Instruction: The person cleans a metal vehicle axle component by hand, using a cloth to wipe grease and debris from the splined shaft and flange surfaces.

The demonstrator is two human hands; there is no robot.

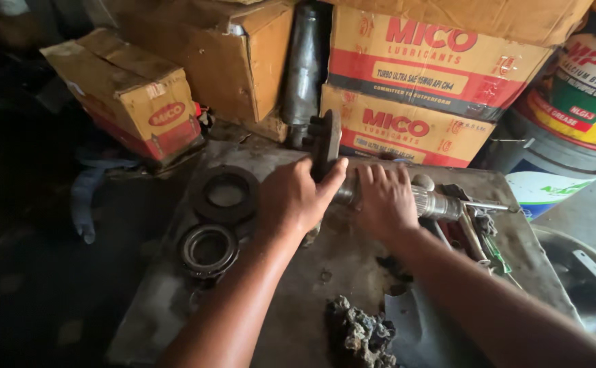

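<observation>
A steel shaft (pixel 437 202) with a splined end lies across a grimy metal bench (pixel 298 286). A dark round flange (pixel 327 140) stands upright on the shaft's left end. My left hand (pixel 291 197) grips the flange's lower edge, thumb against its face. My right hand (pixel 383 201) wraps over the shaft just right of the flange. A flat black ring (pixel 224 193) and a bearing ring (pixel 207 249) lie on the bench to the left of my left hand.
Cardboard cartons (pixel 414 82) are stacked along the back, with a dark cylinder (pixel 303 68) upright between them. A yellow grease pail (pixel 584 88) stands at right. Small tools (pixel 478 232) lie by the shaft's end. An oily rag (pixel 363 334) sits at the bench's front.
</observation>
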